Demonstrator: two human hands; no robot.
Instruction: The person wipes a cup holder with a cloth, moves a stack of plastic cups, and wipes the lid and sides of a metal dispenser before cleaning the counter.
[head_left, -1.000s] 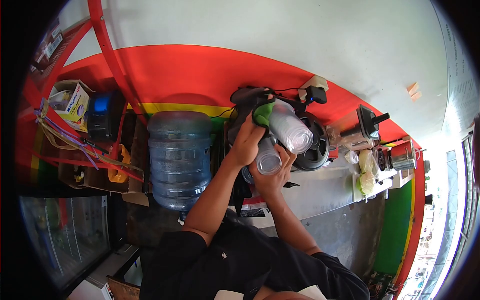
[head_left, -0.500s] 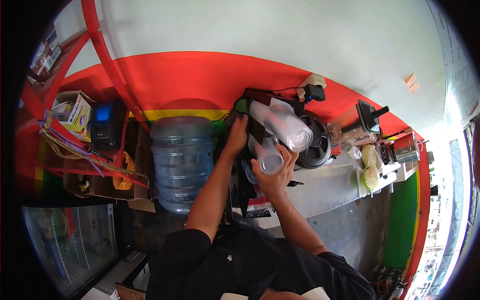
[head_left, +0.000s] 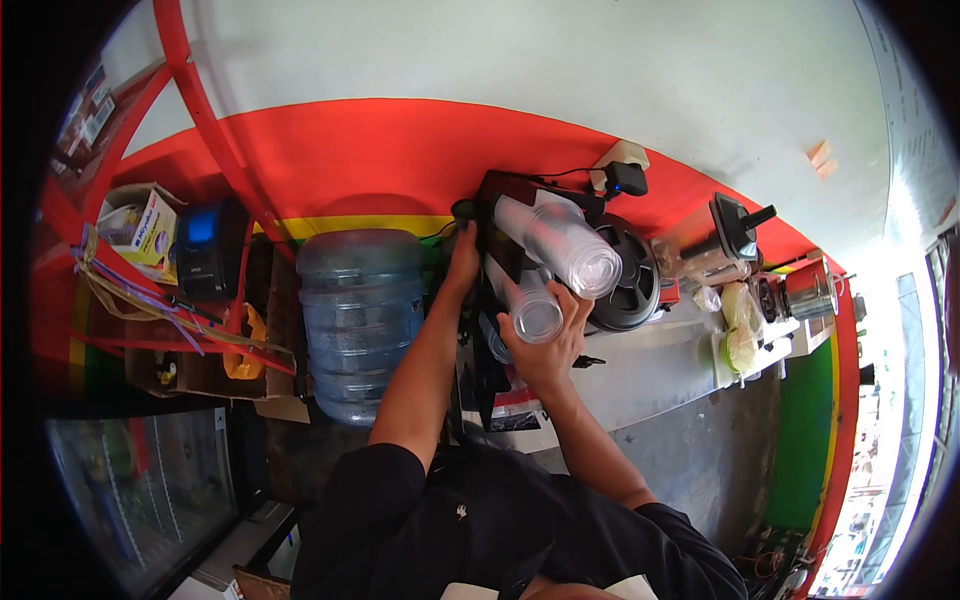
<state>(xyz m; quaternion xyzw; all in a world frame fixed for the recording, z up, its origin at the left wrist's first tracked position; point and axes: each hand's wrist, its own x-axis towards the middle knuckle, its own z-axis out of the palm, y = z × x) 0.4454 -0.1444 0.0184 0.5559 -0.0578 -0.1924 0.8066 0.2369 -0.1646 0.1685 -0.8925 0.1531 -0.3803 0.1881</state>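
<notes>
My right hand is wrapped round the lower stack of clear plastic cups, its fingers along the side near the rim end. The stack lies tilted in a black cup holder. Above it, a larger stack of clear cups rests in the same holder. My left hand is at the holder's left side, its fingers closed and partly hidden. At its fingertips is a small dark round thing, whose kind I cannot make out.
A large blue water jug stands left of my left forearm. To the right are a round black-lidded appliance, a blender jug and plastic bags on the metal counter. A red shelf frame rises at the left.
My left hand has shifted slightly left, away from the holder, and the dark round thing, which showed green before, has moved left with it. My right hand stays on the lower cup stack.
</notes>
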